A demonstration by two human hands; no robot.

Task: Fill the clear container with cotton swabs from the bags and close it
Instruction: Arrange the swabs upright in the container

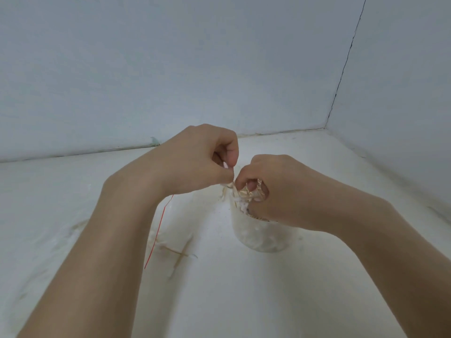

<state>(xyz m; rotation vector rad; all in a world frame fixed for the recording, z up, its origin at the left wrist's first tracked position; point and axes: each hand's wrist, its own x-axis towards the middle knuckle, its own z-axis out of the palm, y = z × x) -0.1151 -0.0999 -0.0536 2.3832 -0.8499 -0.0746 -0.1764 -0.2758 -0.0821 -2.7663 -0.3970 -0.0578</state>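
Item 1, clear container (258, 236): I see it standing upright on the white surface (244, 301), right of centre, already holding cotton swabs (244, 195) up to and above its rim. No lid is visible to me, and I see no bags clearly.

Item 2, right hand (275, 189): it is curled over the container mouth, fingers pinching into the swab heap at the rim. It is grasping swabs, though how many I cannot tell.

Item 3, left hand (200, 159): it is closed in a pinch just left of the rim, holding a swab or two by the white tip. The stems hang toward the container edge.

Item 4, loose swabs (179, 256): a few lie crossed on the surface, near the container's left side. A thin red thread (157, 236) trails below the left wrist.

Risks, as I judge them:
- The heap stands proud of the rim, so I expect a lid would jam or bend stems unless the swabs are pressed down.
- Swabs splayed over the left rim may tip out.
- Downward pressure from the right hand could topple the light container.
- The strays could be overlooked.
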